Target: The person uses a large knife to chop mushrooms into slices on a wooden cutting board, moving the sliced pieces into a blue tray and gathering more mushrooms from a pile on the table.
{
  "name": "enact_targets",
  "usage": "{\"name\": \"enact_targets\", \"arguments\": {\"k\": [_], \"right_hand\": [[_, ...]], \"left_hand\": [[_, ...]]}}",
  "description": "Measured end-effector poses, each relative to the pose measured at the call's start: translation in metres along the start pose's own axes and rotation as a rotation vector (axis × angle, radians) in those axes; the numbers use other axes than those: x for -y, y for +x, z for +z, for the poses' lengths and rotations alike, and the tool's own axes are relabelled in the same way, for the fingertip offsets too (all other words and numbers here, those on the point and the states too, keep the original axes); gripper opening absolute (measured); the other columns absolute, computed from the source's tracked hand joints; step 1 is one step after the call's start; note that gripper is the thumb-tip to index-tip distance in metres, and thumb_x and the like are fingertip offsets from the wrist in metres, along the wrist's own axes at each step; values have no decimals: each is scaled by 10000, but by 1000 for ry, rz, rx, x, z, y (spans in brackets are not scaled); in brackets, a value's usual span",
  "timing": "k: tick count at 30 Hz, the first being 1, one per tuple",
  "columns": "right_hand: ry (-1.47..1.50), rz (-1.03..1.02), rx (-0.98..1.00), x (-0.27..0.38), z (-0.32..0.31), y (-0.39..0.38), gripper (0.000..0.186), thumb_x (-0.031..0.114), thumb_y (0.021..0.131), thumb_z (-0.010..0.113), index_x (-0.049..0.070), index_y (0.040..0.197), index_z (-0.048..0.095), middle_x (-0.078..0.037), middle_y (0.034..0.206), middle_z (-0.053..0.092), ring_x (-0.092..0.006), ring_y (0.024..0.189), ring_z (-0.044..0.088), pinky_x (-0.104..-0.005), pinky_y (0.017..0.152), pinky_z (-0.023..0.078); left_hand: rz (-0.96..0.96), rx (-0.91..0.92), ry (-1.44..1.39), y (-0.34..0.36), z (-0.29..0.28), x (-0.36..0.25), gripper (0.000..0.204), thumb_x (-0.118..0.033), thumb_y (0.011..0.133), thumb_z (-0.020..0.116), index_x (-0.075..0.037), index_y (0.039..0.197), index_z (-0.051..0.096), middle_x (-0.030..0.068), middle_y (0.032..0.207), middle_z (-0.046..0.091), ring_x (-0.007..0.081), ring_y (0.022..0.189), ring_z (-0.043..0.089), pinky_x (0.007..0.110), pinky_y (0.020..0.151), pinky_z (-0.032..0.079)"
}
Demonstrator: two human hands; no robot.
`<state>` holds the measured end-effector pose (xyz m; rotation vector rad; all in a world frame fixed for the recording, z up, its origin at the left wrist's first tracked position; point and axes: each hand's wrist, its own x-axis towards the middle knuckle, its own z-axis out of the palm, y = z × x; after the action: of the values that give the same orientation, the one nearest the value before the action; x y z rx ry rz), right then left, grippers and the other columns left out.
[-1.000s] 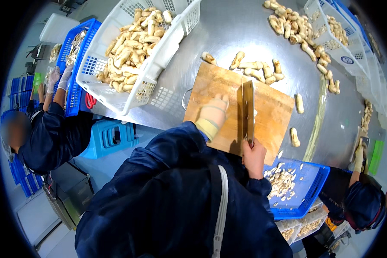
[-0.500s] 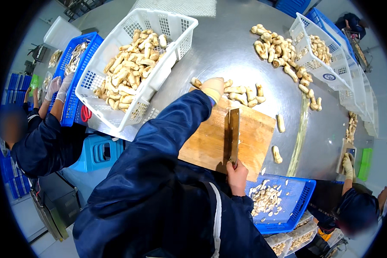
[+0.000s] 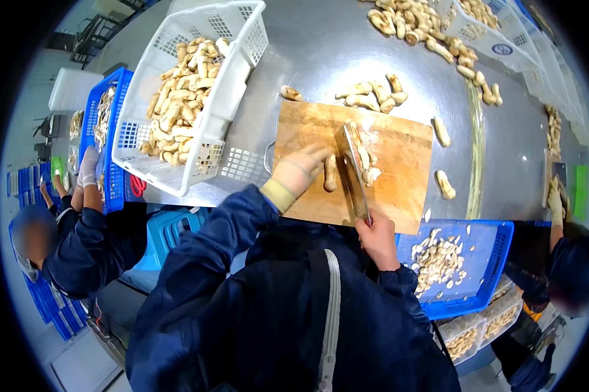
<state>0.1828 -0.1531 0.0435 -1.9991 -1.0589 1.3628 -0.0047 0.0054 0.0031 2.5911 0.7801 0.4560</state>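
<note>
On the left, a dark-clothed co-worker (image 3: 88, 251) is reaching to a blue crate (image 3: 115, 179), with a white tub (image 3: 74, 89) sitting farther off. A red object (image 3: 137, 185) is lying by the crate's near end; a bright blue stool (image 3: 160, 238) is standing nearer. On the right, another co-worker (image 3: 574, 264) is working near a green panel (image 3: 580, 196), and a pale yellowish strip (image 3: 475, 153) is running from near to far.

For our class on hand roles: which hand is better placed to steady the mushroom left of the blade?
Likely the left hand: gloved and beside the mushroom, it holds no tool, while the right hand holds the cleaver by its handle.
</note>
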Motion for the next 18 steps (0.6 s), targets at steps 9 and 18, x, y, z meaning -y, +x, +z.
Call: {"name": "enact_targets", "arguments": {"k": [9,18], "right_hand": [[-52,-119,-49,28,3,-14,299,179,805,568,-23,1018,625,-200,627,558,-335,582,572,-385,585,446],[-114,-164,-9,41,8,-30,277,121,809,584,-34,1038,594,-219,659,583,-364,611,596,-398,579,467]], "left_hand": [[-1050,-121,-778,-1,16,-52,304,-250,834,663,-2,982,567,94,723,648,158,606,588,276,521,434],[-1161,30,-556,1,11,-40,339,-263,845,609,5,1045,554,133,725,648,182,613,608,303,533,463]]}}
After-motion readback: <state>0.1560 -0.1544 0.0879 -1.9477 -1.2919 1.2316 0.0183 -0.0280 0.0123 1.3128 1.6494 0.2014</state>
